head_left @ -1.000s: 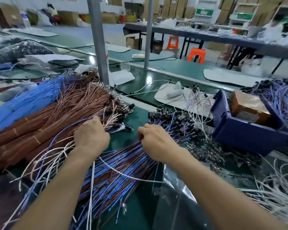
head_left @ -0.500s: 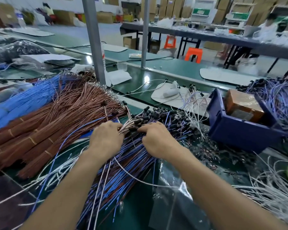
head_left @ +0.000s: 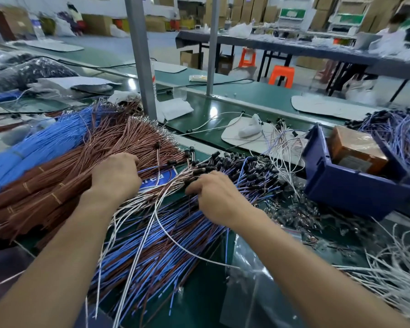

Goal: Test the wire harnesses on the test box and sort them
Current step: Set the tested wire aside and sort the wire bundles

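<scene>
Wire harnesses (head_left: 166, 233) lay heaped on counter (head_left: 199, 299). Right hand (head_left: 213, 195) curled round harnesses near black connectors (head_left: 242, 162). Left hand (head_left: 115, 176) rested on brown wire bundle (head_left: 57, 185); grip could not be told.

You are holding your left hand (head_left: 115, 178) and right hand (head_left: 217, 196) palm-down, side by side, fingers curling under, tips hidden.

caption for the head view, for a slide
Left hand and right hand grip wire harnesses beside a blue bin.
</scene>
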